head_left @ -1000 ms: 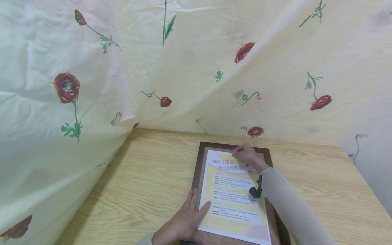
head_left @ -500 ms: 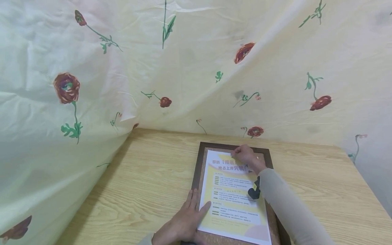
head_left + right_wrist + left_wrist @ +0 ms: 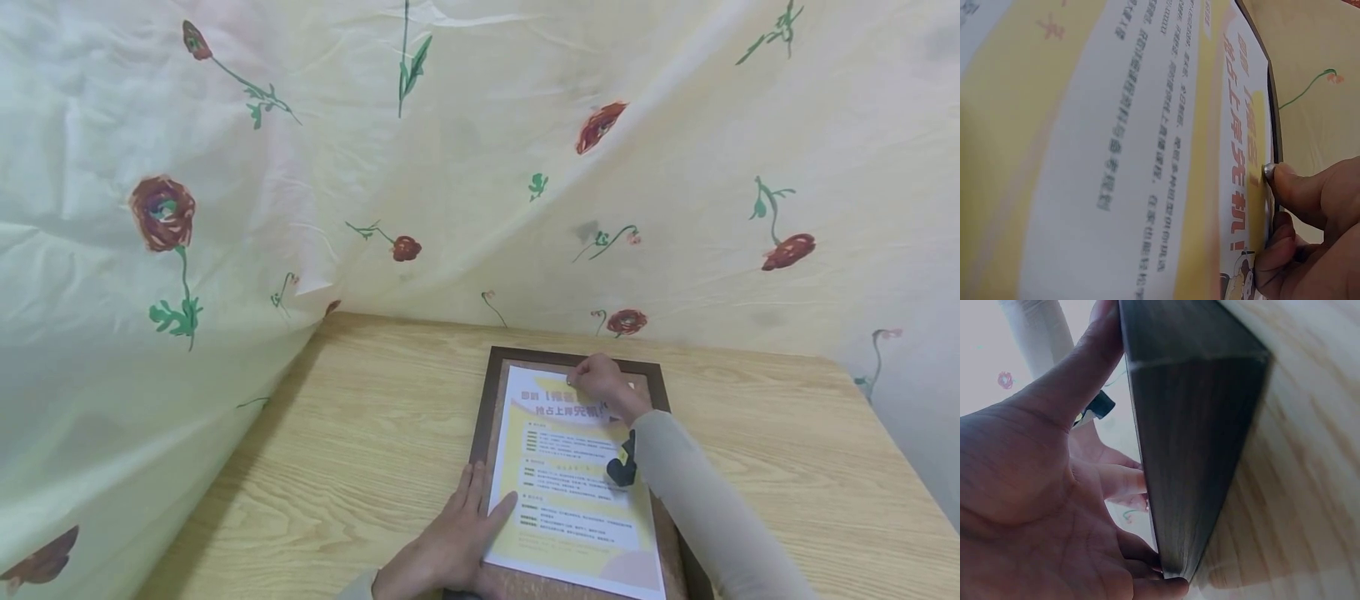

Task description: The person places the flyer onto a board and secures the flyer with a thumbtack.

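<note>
A printed poster (image 3: 573,517) lies on a cork board (image 3: 555,585) with a dark wooden frame (image 3: 483,417). My left hand (image 3: 457,529) rests over the frame's left side, thumb across onto the paper and fingers extended along the edge. In the left wrist view, the thumb and fingers touch the frame's side (image 3: 1185,444). At the poster's top edge, my right hand (image 3: 606,387) has its thumb and curled fingers on a small silver thumbtack (image 3: 1269,170). The tack's point is hidden. A small pale spot (image 3: 632,386) shows near the poster's top right corner.
The board lies on a light wood-grain table (image 3: 375,417). A flowered cloth (image 3: 450,167) hangs behind the table and down its left side. A black strap (image 3: 621,467) sits on the right wrist, above the poster.
My right hand has made only slight movements at the poster's top edge, its fingertips still on the thumbtack. My left hand and the board have stayed in place.
</note>
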A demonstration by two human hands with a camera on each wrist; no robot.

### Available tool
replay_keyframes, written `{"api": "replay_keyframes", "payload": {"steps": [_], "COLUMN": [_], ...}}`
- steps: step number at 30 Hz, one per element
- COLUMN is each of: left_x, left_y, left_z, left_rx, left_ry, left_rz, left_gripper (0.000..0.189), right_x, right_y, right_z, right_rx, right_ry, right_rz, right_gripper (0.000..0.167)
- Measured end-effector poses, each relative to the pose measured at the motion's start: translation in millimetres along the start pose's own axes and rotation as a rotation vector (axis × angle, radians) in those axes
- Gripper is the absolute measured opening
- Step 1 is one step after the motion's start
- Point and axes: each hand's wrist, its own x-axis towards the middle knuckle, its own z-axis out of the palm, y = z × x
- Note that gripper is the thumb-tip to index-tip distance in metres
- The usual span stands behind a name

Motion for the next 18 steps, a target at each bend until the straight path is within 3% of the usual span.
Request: {"api": "replay_keyframes", "payload": {"steps": [9, 18], "left_x": [-0.5, -1.1], "left_y": [1.0, 2.9], "left_z": [-0.7, -1.4], "left_rx": [-0.017, -0.006], "left_ry": [-0.001, -0.005], "left_rz": [0.0, -0.01], "left_gripper": [0.127, 0.127], "right_x": [-0.4, -1.8], "right_y": [-2.5, -1.1], "right_z": [0.3, 1.1], "right_rx": [-0.031, -0.031], "right_ry": [0.026, 0.038], "right_rz": [0.02, -0.019], "right_gripper": [0.019, 0.02]}}
